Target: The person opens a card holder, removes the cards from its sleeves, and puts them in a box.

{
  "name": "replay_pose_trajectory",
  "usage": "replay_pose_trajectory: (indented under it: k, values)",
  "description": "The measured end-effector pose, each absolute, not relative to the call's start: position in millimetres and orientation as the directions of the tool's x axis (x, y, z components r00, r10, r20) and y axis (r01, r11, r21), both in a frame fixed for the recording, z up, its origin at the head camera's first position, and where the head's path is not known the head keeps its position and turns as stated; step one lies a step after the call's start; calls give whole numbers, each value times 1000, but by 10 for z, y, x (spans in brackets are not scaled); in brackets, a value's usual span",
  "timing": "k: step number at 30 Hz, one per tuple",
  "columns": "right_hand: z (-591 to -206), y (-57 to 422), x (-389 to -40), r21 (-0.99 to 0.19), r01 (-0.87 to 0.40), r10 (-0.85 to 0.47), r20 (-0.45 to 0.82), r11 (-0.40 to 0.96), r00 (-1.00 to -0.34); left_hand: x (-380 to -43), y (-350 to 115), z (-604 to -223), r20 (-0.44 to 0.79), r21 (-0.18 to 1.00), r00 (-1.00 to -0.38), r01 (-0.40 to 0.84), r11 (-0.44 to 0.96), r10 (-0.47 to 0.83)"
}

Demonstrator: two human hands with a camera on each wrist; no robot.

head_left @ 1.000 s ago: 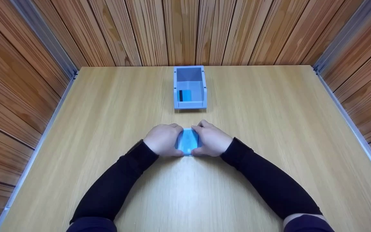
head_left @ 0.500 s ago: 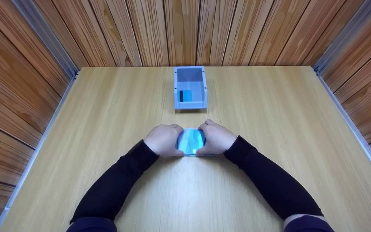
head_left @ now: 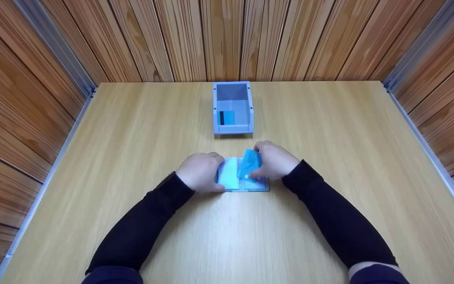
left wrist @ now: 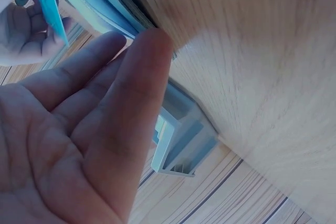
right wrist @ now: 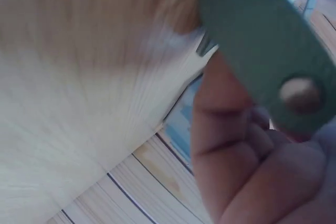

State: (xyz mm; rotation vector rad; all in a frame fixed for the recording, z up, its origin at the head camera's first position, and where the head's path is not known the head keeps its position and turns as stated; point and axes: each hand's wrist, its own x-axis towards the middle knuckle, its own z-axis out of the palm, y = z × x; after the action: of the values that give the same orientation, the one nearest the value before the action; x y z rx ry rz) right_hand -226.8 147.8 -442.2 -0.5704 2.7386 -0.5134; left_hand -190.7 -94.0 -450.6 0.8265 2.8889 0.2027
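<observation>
A blue card holder lies spread on the table, with pale, shiny clear pages inside. Along its left side, my left hand grips it, thumb at the near edge and fingers at the far edge. Over the right half, my right hand pinches a blue card-like piece, raised and tilted. In the right wrist view, a green rounded flap with a metal snap button covers part of that hand. Whether the pinched piece is joined to the holder, I cannot tell.
Beyond the hands stands a grey-blue open bin. Inside it lies a blue card with a dark stripe. Wood-plank walls enclose the table at the back and both sides.
My right hand has moved right and slightly away, lifting the blue piece and baring more of the holder's right side. My left hand stays in place.
</observation>
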Motion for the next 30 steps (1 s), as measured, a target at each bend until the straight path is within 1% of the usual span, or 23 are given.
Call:
replay_pose_trajectory:
  k: [7, 15, 24, 30]
  values:
    - [-4400, 1513, -2320, -470, -246, -390, -238, 847, -889, -1902, -945, -4513, -71, 156, -838, 526, 836, 541]
    - [-4367, 1520, -2338, -483, -297, -436, -203, 823, -877, -1906, -936, -4507, -95, 152, -842, 516, 843, 532]
    - [-4350, 1522, -2328, -519, -279, -417, -168, 808, -893, -1900, -924, -4502, -132, 139, -846, 501, 854, 517]
    - [-4332, 1535, -2324, -553, -297, -412, -94, 778, -906, -1894, -928, -4505, -132, 148, -845, 500, 854, 518]
